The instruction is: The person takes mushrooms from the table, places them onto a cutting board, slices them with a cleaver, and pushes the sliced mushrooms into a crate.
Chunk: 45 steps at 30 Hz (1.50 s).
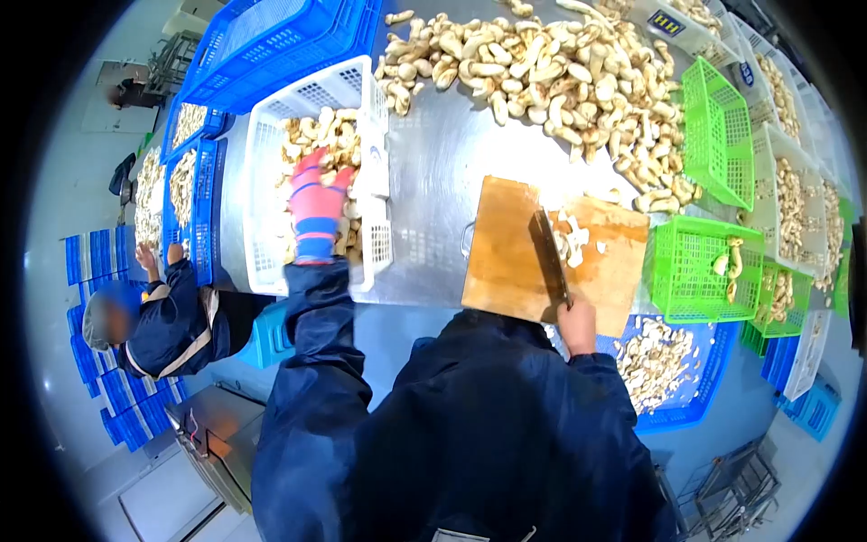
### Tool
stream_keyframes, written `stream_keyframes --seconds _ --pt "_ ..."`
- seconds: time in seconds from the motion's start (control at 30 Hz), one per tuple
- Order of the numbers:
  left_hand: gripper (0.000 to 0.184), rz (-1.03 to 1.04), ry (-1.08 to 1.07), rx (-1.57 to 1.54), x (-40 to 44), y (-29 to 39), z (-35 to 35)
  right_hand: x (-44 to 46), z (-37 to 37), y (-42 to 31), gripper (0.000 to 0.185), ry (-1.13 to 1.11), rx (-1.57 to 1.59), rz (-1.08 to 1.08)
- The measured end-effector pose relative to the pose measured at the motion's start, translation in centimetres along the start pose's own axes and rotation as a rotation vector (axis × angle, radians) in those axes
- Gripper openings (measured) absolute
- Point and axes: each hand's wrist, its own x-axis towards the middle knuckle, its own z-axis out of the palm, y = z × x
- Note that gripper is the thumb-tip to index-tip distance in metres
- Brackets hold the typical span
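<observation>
My left hand (318,200), in a pink and blue glove, reaches into a white plastic basket (256,194) of pale brown mushrooms (322,134). Its fingers are spread over the mushrooms, and nothing shows held in them. My right hand (577,327) is bare and wrapped round the handle of a knife (547,246). The dark blade rests across a wooden cutting board (502,244). Just right of the blade, small white mushroom pieces (573,244) lie on the board.
A large mushroom pile (560,77) covers the far metal table (429,172). Green baskets (686,271) stand at right; a blue tray (694,397) of trimmings sits below the board. Blue crates (271,54) stand at upper left. Another person (172,330) works at far left.
</observation>
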Motion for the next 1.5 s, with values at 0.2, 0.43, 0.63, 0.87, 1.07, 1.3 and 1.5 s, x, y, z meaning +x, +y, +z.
stream_keyframes --seconds 0.2,0.43,0.63,0.87,1.07,1.3,1.5 --pt "0.048 -0.020 -0.573 -0.368 2.2 10.3 20.0 -0.4 0.3 -0.3 0.021 0.071 0.019 -0.070" --pt "0.066 -0.294 -0.391 -0.155 6.4 16.2 35.2 -0.6 0.0 -1.3 0.025 0.040 -0.041 0.026" --pt "0.047 -0.184 -0.619 -0.418 5.3 12.0 31.0 -0.5 0.3 -0.7 0.025 0.039 0.010 0.038" --pt "0.031 0.495 -0.854 -0.510 -10.1 12.3 17.5 -0.1 0.1 -0.8 0.023 -0.041 0.077 0.057" --pt "0.037 0.376 -0.535 -0.564 -16.7 10.1 18.6 -0.4 -0.1 -2.6 0.026 -0.174 0.157 0.103" --pt "0.034 -0.816 -0.822 -0.937 -21.3 11.9 19.7 -0.1 1.0 -2.9 0.024 -0.135 0.212 -0.044" --pt "0.027 -0.692 -0.843 -0.741 -20.6 12.8 20.3 -3.5 -2.3 -4.9 0.017 -0.140 -0.137 -0.087"
